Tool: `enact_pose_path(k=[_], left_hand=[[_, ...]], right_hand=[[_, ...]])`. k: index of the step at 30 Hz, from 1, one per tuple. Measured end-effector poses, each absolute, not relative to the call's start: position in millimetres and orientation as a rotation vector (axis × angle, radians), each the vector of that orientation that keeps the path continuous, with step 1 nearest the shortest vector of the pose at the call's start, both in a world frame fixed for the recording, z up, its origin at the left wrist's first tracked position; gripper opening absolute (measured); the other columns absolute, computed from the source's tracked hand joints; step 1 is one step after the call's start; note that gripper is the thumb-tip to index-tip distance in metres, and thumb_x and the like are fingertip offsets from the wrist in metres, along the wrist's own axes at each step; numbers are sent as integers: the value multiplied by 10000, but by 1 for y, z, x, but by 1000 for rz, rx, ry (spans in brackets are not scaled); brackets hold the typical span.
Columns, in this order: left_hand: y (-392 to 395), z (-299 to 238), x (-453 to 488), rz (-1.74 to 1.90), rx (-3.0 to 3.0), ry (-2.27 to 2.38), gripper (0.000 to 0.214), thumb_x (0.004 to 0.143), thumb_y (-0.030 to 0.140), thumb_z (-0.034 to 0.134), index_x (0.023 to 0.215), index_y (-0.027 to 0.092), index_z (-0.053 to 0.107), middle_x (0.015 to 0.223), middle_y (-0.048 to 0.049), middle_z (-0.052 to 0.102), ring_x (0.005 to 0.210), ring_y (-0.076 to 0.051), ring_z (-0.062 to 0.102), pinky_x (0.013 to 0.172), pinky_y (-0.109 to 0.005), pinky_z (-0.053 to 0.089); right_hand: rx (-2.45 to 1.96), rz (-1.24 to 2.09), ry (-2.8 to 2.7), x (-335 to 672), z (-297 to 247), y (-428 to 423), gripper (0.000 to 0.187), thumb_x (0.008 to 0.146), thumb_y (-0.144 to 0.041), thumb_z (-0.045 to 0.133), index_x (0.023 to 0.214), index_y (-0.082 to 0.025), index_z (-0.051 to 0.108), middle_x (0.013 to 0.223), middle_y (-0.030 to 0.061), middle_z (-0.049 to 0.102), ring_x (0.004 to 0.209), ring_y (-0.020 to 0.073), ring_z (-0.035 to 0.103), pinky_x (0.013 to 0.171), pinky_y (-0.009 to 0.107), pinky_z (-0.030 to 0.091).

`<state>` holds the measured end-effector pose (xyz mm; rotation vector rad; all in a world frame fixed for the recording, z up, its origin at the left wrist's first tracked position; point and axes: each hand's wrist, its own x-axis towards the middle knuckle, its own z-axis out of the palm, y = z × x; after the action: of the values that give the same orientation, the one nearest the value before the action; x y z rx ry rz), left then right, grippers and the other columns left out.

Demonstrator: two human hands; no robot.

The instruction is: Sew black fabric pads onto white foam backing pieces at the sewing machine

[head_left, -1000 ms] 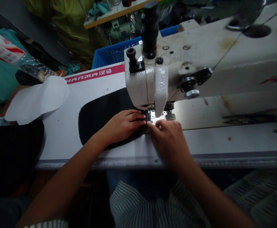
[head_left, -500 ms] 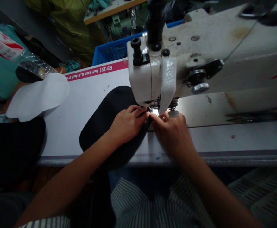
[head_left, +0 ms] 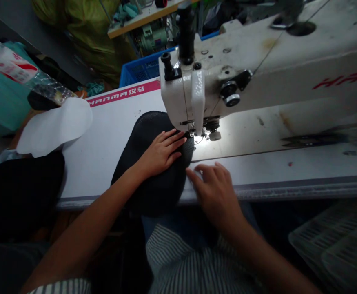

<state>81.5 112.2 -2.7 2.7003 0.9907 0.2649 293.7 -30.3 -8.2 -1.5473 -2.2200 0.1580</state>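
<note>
Under the needle end of a white sewing machine lies a rounded piece of black fabric, its near part hanging over the table's front edge. My left hand rests flat on this fabric with its fingers spread, the fingertips just left of the lit presser foot. My right hand is to the right of the fabric, low over the front of the table. Its fingers are loosely curved and apart, the index fingertip and thumb close to the fabric's right edge. No object shows between them.
White cut-out pieces lie at the left of the white table, beside more black fabric. Behind them lies a clear plastic bottle. A blue crate stands behind the table. Dark scissors or snips lie under the machine arm.
My right hand has drawn back from the needle area toward the table's front edge. My left hand has flattened out and spread its fingers on the black fabric. The view has shifted slightly.
</note>
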Motion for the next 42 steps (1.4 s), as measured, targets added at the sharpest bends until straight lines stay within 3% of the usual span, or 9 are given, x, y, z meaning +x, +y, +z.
enact_pose_path(k=[8, 12, 15, 18, 24, 27, 34, 37, 42], left_hand=[[91, 0, 93, 266, 2648, 1143, 471, 1051, 289, 530, 1509, 179, 510, 1619, -121, 464, 1539, -305, 352, 1246, -587, 313], [91, -3, 92, 299, 2652, 1152, 460, 1051, 269, 526, 1502, 177, 515, 1616, -119, 468, 1540, -303, 351, 1248, -589, 310], [91, -3, 93, 313, 2646, 1161, 449, 1053, 267, 521, 1493, 179, 525, 1610, -118, 476, 1538, -301, 358, 1250, -591, 306], [91, -2, 93, 316, 2633, 1161, 441, 1057, 255, 504, 1488, 167, 528, 1603, -121, 486, 1534, -292, 367, 1258, -581, 299], [91, -2, 93, 346, 2605, 1151, 437, 1058, 230, 470, 1490, 199, 525, 1597, -109, 497, 1535, -284, 370, 1252, -609, 297], [90, -2, 92, 365, 2599, 1147, 433, 1055, 222, 469, 1483, 189, 529, 1596, -112, 497, 1534, -284, 374, 1257, -610, 287], [91, -4, 91, 397, 2595, 1132, 441, 1048, 199, 457, 1483, 219, 530, 1591, -116, 503, 1537, -281, 373, 1239, -645, 295], [91, -4, 91, 405, 2594, 1125, 436, 1052, 209, 458, 1482, 222, 529, 1593, -118, 499, 1539, -283, 371, 1237, -651, 295], [91, -3, 91, 416, 2595, 1107, 417, 1059, 225, 460, 1468, 221, 538, 1581, -122, 514, 1533, -283, 381, 1235, -655, 301]], right_hand=[[-1450, 369, -2001, 289, -6, -2, 328, 1007, -146, 490, 1267, -188, 685, 1103, 103, 714, 996, 256, 591, 983, 474, 461], [-1359, 577, -1855, 286, 0, 8, 338, 1043, -150, 415, 1301, -156, 633, 1209, 118, 702, 1036, 208, 641, 916, 373, 507], [-1607, 295, -1923, 294, 4, 2, 267, 1011, -160, 487, 1190, -153, 686, 1243, 156, 677, 1061, 277, 616, 916, 447, 481], [-1674, 106, -2140, 310, 4, -15, 149, 961, -146, 579, 972, -187, 721, 1104, 120, 697, 978, 281, 576, 886, 450, 447], [-1385, 26, -2335, 322, -9, -37, 401, 945, -66, 544, 1303, -204, 657, 1086, 93, 683, 997, 251, 515, 1052, 463, 370], [-1507, 18, -2299, 311, -12, -26, 407, 969, -100, 524, 1346, -206, 633, 1166, 108, 668, 1003, 268, 496, 983, 443, 375], [-1711, 139, -2060, 292, -9, 13, 382, 1003, -149, 467, 1349, -191, 625, 1104, 109, 676, 924, 251, 512, 821, 397, 341], [-1584, 222, -2058, 290, -9, 12, 334, 1008, -153, 478, 1255, -240, 685, 1122, 82, 690, 946, 233, 539, 832, 381, 333], [-1675, 189, -1992, 293, -6, 1, 290, 1008, -145, 510, 1232, -194, 688, 1131, 83, 707, 964, 237, 542, 888, 391, 340]])
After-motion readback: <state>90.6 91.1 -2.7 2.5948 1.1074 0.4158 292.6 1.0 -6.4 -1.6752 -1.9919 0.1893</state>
